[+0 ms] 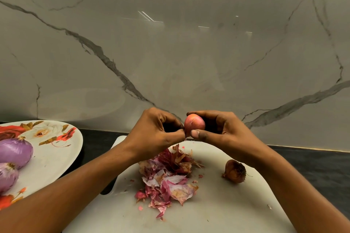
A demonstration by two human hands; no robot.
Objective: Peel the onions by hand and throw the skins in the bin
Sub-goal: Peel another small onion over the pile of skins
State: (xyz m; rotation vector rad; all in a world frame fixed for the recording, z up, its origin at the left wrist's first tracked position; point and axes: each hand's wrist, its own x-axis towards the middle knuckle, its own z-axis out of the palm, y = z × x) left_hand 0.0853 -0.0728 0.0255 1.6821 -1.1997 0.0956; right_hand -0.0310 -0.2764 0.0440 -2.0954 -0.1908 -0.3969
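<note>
Onion [195, 124] you're on is up in the air, right over the far edge of the cutting board, held between both your hands.

Going big to small: the marble wall [170, 43] with dark veins fills the whole top. Below it is a dark counter [312, 162]. The white cutting board [217, 210] sits on that, right in front of you. To your left is a flowery plate [56, 157], just beside the board, and two purple onions [15, 152] lie on it, already peeled and touching each other. A pile of skins [168, 178], pink and brown, lies mid-board under your hands.

Your right hand [221, 128] is curled round the onion, with the thumb underneath and the fingers over the top. Your left hand [157, 132] has its fingertips bunched together, pinching a strip of skin [187, 134] at the onion's lower end.

A small brown onion [234, 171], skin and roots still on, sits on the board by your right forearm, apart from the pile.
</note>
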